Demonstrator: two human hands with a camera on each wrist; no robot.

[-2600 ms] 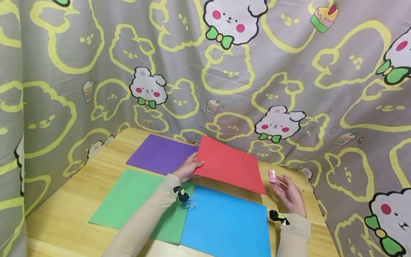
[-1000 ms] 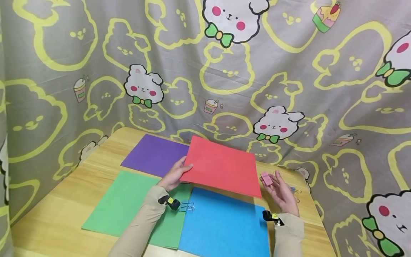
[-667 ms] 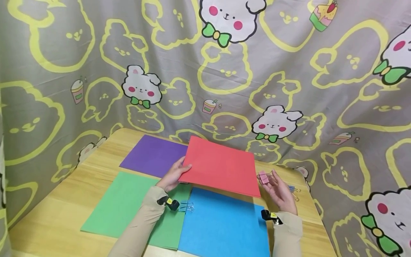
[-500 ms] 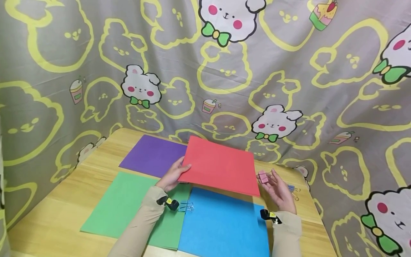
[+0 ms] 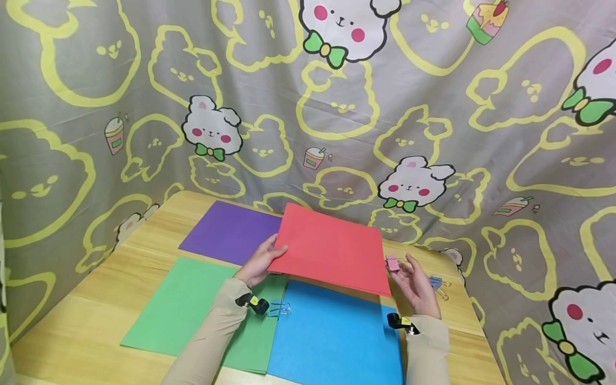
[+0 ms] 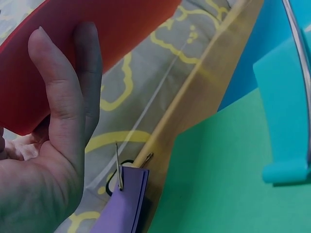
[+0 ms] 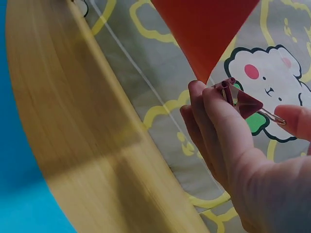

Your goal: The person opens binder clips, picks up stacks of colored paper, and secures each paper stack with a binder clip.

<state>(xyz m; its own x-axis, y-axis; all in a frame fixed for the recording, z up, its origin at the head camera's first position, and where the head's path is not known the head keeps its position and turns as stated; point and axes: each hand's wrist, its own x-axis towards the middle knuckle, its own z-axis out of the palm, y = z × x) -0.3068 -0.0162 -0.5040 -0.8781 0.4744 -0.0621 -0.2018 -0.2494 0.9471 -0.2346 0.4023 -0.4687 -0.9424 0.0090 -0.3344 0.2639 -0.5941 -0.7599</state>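
My left hand [image 5: 260, 260] grips a stack of red paper [image 5: 334, 246] by its left edge, thumb on top and fingers beneath. The sheets are held tilted above the table. My right hand [image 5: 417, 286] pinches a pink binder clip [image 5: 392, 262] close beside the red stack's right edge. In the right wrist view the thumb is at the wire handle of the binder clip [image 7: 248, 103], and the fingertips are right at the corner of the red paper [image 7: 206, 41].
Purple paper [image 5: 231, 232], green paper [image 5: 192, 305] and blue paper [image 5: 337, 334] lie on the wooden table [image 5: 96, 321]. A teal binder clip [image 5: 280, 308] sits where green and blue meet. Another blue binder clip [image 5: 437, 282] lies at the right. A patterned curtain [image 5: 269, 96] hangs behind.
The right hand has come left with the pink binder clip, nearer the red paper's edge, and the clip has turned. The red paper has shifted slightly left and stays in the left hand.
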